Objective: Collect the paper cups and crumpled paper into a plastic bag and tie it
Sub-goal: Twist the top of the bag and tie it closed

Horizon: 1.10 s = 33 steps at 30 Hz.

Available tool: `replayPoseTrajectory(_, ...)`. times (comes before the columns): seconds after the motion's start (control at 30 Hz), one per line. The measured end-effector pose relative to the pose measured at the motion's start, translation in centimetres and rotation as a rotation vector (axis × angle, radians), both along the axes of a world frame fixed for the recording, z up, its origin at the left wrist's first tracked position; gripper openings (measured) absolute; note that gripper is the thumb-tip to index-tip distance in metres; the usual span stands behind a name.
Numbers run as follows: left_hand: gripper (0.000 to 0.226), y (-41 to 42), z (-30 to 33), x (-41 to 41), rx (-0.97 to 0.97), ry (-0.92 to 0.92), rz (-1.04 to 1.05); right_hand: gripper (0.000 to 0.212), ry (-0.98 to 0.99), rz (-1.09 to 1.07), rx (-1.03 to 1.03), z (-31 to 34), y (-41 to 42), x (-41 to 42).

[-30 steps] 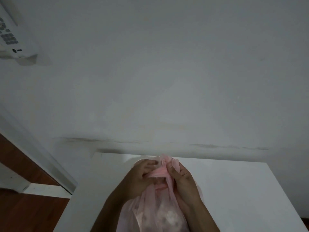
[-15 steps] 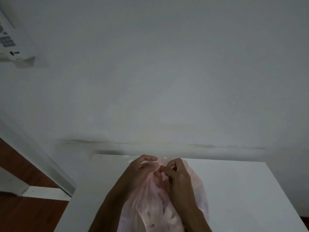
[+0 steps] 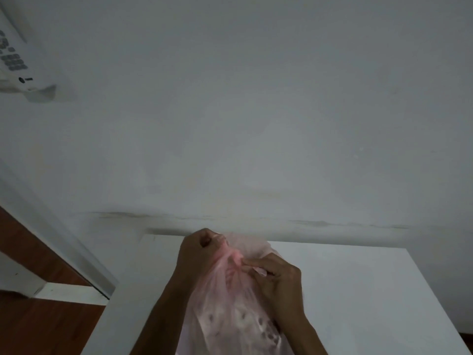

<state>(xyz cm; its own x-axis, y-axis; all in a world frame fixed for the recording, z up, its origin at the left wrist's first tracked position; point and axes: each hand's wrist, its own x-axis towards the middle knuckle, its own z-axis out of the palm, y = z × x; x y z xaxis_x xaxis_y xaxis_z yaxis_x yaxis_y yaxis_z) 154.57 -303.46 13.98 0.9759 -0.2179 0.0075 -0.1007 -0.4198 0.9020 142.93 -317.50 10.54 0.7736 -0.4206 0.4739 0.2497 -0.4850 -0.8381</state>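
A thin pink plastic bag (image 3: 225, 303) stands on the white table (image 3: 358, 290), its neck gathered into a twisted knot between my hands. My left hand (image 3: 197, 254) grips one end of the bag's top at the upper left of the knot. My right hand (image 3: 279, 280) pinches the other end at the lower right. Pale patterned shapes, seemingly cups and paper (image 3: 245, 321), show dimly through the plastic low in the bag.
A grey wall (image 3: 256, 124) rises right behind the table. A white device with buttons (image 3: 15, 62) hangs on the wall at upper left. Brown floor and a white door frame (image 3: 51, 293) lie to the left of the table.
My hands were close together working the bag's ends at the top. They have now drawn apart, left up and right down to the right, and the knot has tightened.
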Motion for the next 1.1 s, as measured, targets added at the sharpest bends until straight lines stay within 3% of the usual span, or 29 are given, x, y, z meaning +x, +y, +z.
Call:
replayPoseTrajectory(0.27, 0.023, 1.5, -1.5, 2.7, 0.03, 0.07, 0.255, 0.023, 0.208, 0.106, -0.042, -0.3, -4.1, -2.5)
replayPoseTrajectory(0.43, 0.024, 1.4, -1.8, 2.1, 0.083, 0.026, 0.233, 0.033, 0.273, 0.15, 0.129, -0.2, -4.8, -3.1)
replayPoseTrajectory(0.53, 0.024, 1.8, -0.7, 1.5, 0.015, -0.044, 0.016, 0.03, 0.259, 0.066, 0.359, 0.0, -4.6, -2.5)
replayPoseTrajectory(0.63, 0.015, 1.1, 1.4, -0.1, -0.171, -0.1, -0.177, 0.034, 0.185, 0.103, 0.604, 1.1, -3.1, -1.7)
replayPoseTrajectory(0.7, 0.023, 0.2, 2.3, -1.5, -0.354, -0.055, -0.209, 0.039, 0.154, 0.186, 0.929, 2.1, -1.7, -0.9)
replayPoseTrajectory(0.87, 0.035, -0.4, 2.9, -1.4, -0.884, 0.371, -0.182, 0.053, 0.076, 0.209, 1.307, 2.4, -0.2, 0.2)
replayPoseTrajectory(0.97, 0.038, -0.1, 0.7, 0.6, -0.855, 0.448, 0.006, 0.039, 0.112, 0.115, 1.293, 1.8, 0.4, 0.3)
replayPoseTrajectory(1.1, 0.042, -0.2, -1.1, 2.9, -0.789, 0.445, 0.169, 0.046, 0.215, 0.073, 1.094, 1.7, 0.7, -0.1)
